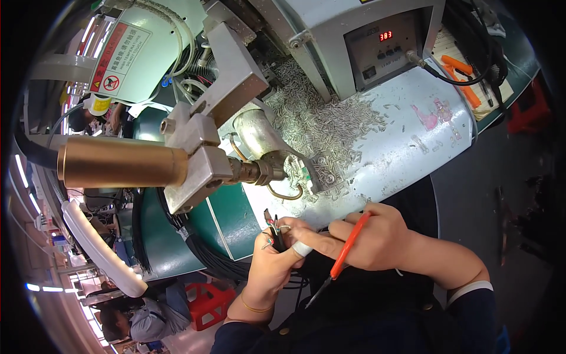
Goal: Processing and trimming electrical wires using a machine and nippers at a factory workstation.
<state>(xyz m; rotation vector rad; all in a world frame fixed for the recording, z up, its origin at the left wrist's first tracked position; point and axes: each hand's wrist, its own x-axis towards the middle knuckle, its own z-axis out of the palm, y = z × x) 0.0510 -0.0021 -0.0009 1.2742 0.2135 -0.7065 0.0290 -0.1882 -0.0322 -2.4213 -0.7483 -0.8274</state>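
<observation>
My left hand is closed around a black cable end with thin coloured wires fanning out at its top. My right hand reaches across from the right, its fingertips pinching at those wires. Tucked in the same right hand is a red-handled tool with a thin metal tip pointing down and left; its exact kind is unclear. A white wrap shows on a finger where the hands meet. Both hands are in front of the soldering machine's brass-coloured cylinder and nozzle.
Small metal clippings are heaped on the white work surface under the machine. A control box with a red display stands behind. Black cables hang over the green table edge at left. Orange-handled tools lie at the far right.
</observation>
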